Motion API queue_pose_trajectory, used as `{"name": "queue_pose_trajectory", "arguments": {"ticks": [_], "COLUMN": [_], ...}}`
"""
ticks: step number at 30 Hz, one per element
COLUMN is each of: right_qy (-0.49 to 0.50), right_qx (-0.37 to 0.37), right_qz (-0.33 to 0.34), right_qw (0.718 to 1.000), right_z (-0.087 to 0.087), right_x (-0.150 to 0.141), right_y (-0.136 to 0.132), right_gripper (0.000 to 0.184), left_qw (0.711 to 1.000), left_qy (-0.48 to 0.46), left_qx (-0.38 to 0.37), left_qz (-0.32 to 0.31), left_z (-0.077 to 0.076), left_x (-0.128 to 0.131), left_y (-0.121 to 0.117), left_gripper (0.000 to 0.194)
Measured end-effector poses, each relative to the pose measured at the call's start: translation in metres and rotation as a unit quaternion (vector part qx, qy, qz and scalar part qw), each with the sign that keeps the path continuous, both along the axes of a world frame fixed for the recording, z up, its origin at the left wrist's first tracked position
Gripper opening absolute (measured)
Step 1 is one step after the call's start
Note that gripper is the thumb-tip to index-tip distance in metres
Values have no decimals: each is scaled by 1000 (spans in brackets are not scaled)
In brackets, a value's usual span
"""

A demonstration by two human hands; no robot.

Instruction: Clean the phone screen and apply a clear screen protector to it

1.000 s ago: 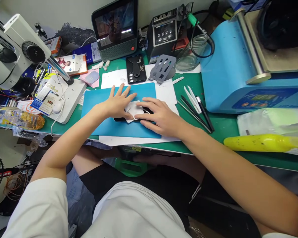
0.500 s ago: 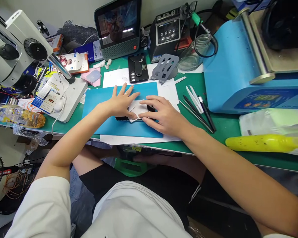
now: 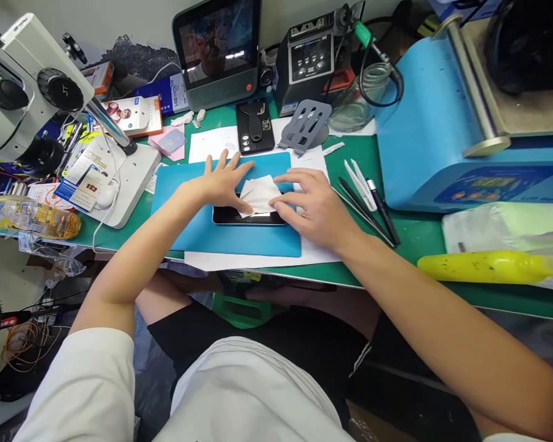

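Observation:
A black phone lies flat on a blue mat, its upper part hidden by a creased white wipe. My left hand has its fingers spread over the mat. Its thumb rests at the left edge of the wipe, against the phone. At the right edge of the wipe, the thumb and index fingertips of my right hand close on the cloth, the other fingers loosely bent above. The phone's right end is partly covered by this hand.
Tweezers and a black pen lie right of the mat. Behind are a dark phone, a grey slotted holder and a soldering station. A microscope stand is left, a blue machine right.
My right hand has shifted slightly right, off the phone's middle. The wipe now lies more spread out between my hands, and more of the phone's near edge shows. My left hand has barely moved.

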State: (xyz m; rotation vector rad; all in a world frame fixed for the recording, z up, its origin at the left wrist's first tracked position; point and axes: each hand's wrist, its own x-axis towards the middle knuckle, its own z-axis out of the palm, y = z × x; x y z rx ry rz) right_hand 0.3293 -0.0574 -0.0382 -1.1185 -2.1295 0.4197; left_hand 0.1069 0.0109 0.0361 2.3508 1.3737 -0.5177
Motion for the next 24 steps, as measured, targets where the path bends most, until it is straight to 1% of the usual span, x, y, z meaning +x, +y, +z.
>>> {"name": "queue_pose_trajectory", "arguments": {"ticks": [3, 6, 12, 15, 19, 21, 24], "right_qy": [19, 28, -7, -30, -49, -58, -93], "right_qx": [-9, -22, -46, -60, -92, -111, -136], "right_qz": [-12, -21, 11, 19, 6, 2, 3], "right_qw": [1000, 999, 999, 998, 995, 992, 986], "right_z": [0, -1, -9, -13, -15, -12, -5], "right_x": [3, 5, 12, 16, 15, 14, 10], "right_y": [4, 6, 6, 6, 8, 10, 14], "right_gripper": [28, 22, 18, 18, 22, 26, 29], "left_qw": [1000, 1000, 999, 999, 1000, 1000, 999], "left_qy": [0, -2, -15, -28, -20, -23, -25], "left_qx": [-14, -25, -32, -25, -12, 1, 8], "left_qz": [-1, -5, -11, -18, -2, -6, -20], "left_z": [4, 7, -1, -6, -11, -13, -12], "left_x": [8, 20, 33, 32, 25, 21, 14], "left_y": [-4, -9, -15, -15, -5, 1, 6], "left_gripper": [117, 116, 115, 115, 127, 131, 130]}}
